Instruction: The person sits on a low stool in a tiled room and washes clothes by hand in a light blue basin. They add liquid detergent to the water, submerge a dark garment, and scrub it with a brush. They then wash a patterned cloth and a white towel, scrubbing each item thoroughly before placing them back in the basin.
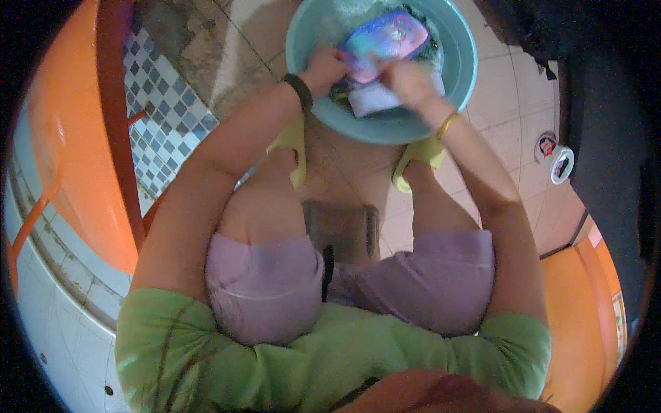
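A round teal plastic basin (467, 67) holds soapy water before me. Above the water is a shiny purple, blue and pink case (387, 41) with a printed design; its exact kind is unclear. At its left edge, my left hand (326, 69) has the fingers closed on it. My right hand (410, 82) is blurred by motion, curled against the case's near right side; whether it grips anything there cannot be made out. Below the case lies a white cloth-like piece (373, 98), partly covered by the right hand. Dark material (428, 49) shows in the water around the case.
Yellow slippers (418, 157) stand close to the basin's near side on the tiled floor (498, 98). To the right, a clear plastic tub (560, 164) lies near a dark surface. An orange panel (67, 129) rises at left, beside blue-and-white checkered tiles (165, 118).
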Tool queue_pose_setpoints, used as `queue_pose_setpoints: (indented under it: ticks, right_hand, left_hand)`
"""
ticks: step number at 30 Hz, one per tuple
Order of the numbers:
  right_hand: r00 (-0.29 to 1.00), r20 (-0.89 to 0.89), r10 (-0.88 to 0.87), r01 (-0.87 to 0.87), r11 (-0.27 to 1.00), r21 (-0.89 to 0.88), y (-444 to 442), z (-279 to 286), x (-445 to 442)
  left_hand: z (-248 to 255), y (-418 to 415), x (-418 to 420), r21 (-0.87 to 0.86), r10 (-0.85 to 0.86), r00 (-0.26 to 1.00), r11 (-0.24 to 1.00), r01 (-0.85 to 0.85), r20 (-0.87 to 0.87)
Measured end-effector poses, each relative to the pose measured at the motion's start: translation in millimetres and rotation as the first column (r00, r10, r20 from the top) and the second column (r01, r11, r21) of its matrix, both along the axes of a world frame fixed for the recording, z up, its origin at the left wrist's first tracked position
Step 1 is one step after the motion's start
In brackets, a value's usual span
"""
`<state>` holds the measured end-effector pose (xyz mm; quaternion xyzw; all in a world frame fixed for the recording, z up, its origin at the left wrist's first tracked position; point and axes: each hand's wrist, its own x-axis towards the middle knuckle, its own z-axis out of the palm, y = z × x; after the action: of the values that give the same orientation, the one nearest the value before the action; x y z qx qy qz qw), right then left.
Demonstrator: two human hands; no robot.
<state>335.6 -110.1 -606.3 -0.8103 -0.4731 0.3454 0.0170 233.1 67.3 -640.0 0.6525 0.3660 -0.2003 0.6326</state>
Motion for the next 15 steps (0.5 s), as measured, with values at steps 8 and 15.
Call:
queue_pose_setpoints:
  ticks: [8,15]
  right_hand:
    - [0.979,0.064,-0.195,0.196,0.981,-0.004,10.4,-7.5,20.6]
    - [0.944,0.105,-0.314,0.315,0.949,0.01,3.8,3.6,42.4]
  left_hand:
    - [23.0,-0.1,7.4,0.34,-0.287,0.958,0.902,0.266,0.015]
    - [20.1,-4.1,11.0,0.375,-0.408,0.908,0.86,0.347,0.094]
